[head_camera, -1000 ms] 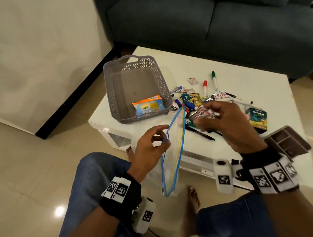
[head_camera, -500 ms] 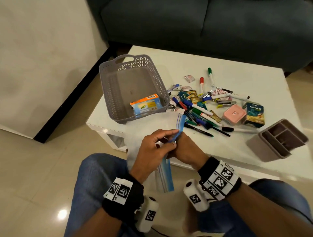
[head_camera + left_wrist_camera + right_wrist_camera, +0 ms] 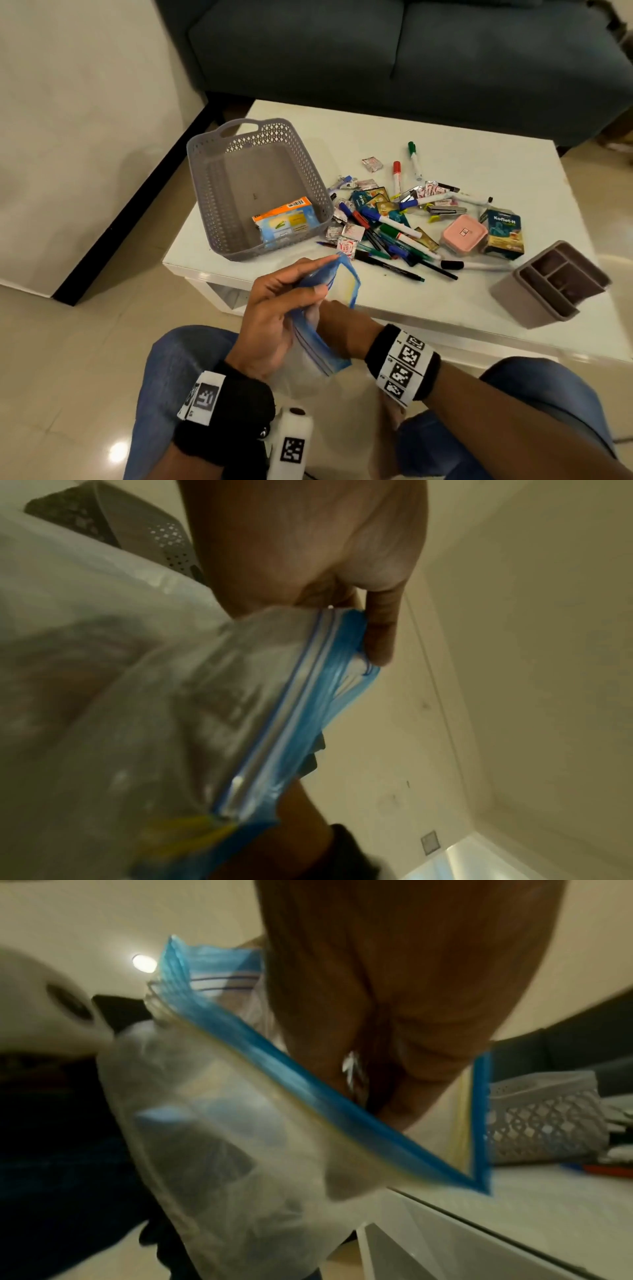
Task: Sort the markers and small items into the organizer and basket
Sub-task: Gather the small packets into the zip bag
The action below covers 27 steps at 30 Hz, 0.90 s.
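While left hand [image 3: 274, 318] pinches the zip bag [image 3: 325, 349] rim, right hand [image 3: 337, 325] is inside it, grip unclear; hold the mouth wide. Markers [image 3: 394, 233] lie heaped on worktop [image 3: 479, 161] beside basket [image 3: 219, 192], organizer [image 3: 534, 301] right.

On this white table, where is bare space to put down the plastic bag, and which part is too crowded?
Bare patches on the table: the far strip toward the sofa, and the near edge between the basket and the organizer. The middle, from the basket across to the organizer, is crowded with the markers and packets. The left hand holds the bag.
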### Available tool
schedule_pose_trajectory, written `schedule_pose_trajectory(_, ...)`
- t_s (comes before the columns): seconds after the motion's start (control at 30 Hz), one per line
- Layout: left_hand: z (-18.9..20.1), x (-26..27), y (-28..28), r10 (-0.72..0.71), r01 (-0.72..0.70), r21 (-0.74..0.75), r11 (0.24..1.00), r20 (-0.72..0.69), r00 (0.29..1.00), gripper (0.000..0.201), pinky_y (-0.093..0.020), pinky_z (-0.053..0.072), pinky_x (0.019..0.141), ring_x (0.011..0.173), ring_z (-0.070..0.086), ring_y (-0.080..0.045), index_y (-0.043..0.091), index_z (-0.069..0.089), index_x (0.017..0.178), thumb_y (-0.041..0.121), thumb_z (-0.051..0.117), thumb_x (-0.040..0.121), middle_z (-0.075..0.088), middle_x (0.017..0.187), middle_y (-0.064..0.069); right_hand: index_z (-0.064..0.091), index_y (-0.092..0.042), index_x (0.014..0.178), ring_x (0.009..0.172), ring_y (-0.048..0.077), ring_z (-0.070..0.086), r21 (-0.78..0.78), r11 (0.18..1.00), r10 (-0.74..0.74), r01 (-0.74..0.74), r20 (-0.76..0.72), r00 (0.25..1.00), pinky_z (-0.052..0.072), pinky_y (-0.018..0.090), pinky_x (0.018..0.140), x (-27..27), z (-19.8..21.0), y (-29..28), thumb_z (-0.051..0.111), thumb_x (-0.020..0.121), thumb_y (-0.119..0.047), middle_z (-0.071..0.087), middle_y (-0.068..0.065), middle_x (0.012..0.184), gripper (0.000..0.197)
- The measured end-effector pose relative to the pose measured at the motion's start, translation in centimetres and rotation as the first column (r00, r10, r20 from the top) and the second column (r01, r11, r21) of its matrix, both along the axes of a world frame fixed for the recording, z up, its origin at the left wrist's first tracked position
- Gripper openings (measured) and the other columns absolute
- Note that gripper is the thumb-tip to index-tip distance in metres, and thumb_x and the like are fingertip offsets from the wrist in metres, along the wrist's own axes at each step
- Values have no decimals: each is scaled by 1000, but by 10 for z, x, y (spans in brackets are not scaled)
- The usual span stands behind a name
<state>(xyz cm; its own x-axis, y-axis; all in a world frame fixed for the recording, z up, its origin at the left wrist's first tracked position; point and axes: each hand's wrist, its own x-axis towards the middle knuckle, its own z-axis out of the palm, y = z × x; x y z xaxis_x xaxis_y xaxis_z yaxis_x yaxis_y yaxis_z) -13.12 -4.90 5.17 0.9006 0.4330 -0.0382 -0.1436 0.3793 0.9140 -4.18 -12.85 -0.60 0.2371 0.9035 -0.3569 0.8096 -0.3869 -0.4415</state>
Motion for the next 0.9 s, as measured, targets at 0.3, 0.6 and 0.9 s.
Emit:
schedule_pose_trajectory(0.3,-8,-1,27,244,-249,-99,964,-53,968,32,-19,53,67,87,69,-18,14,79,96,-4,58,80,75,98,-8,67,-10,118,97,24,64,297,951,112,-87,-71,991,55,39,81,10,41,-4,75,82,-24,66,8,116,39)
schedule_pose_trajectory(0.6,-12,-6,45,408,-407,-181,895,-33,912,29,-20,45,57,67,56,-19,12,75,98,-1,60,76,71,88,-7,70,-16,104,84,13,66,357,656,-623,666,-244,744,54,34,79,154,24,-8,74,84,-17,71,4,98,20)
schedule_pose_trajectory(0.9,-8,-11,52,337,-335,-169,927,-20,941,31,-21,48,54,67,62,-17,9,68,103,-2,57,76,70,87,-6,45,-14,138,136,34,33,10,882,-454,472,291,842,38,49,109,173,-49,44,80,73,-43,43,12,143,79)
